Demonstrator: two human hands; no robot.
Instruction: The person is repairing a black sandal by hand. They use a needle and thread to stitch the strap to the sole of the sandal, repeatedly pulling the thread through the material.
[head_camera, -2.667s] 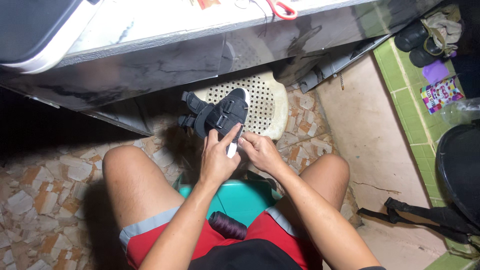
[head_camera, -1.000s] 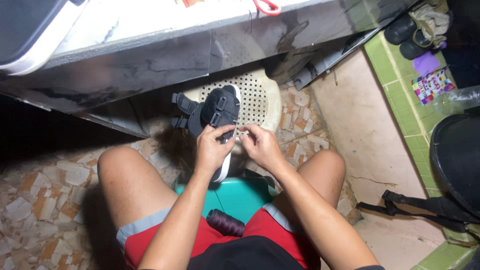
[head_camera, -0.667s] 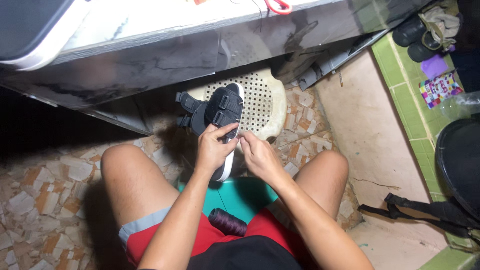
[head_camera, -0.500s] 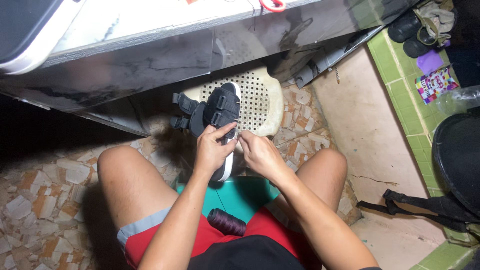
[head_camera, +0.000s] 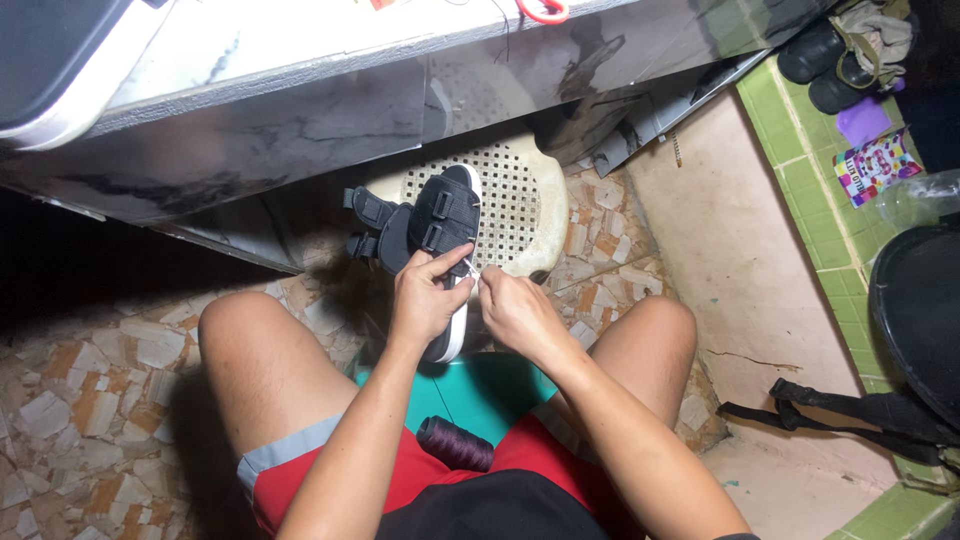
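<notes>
A black strapped sandal with a white sole (head_camera: 443, 215) is held upright between my knees, toe pointing away. My left hand (head_camera: 425, 300) wraps around its heel end and grips it. My right hand (head_camera: 515, 312) sits just to the right, fingertips pinched at the sandal's edge on something thin, too small to make out. A second black sandal (head_camera: 375, 228) lies on the floor just left of the held one. A dark spool of thread (head_camera: 455, 444) rests on the teal seat (head_camera: 480, 385) between my thighs.
A cream perforated plastic stool (head_camera: 520, 200) stands under the marble counter (head_camera: 300, 110). Red-handled scissors (head_camera: 545, 10) lie on the counter top. Black straps (head_camera: 850, 415) lie on the floor at right, beside a dark round object (head_camera: 920, 310). Shoes (head_camera: 825, 55) sit on the green tiled ledge.
My hands and the sandal stay in nearly the same place. The right hand has drawn slightly closer to the sandal's edge, pinching there.
</notes>
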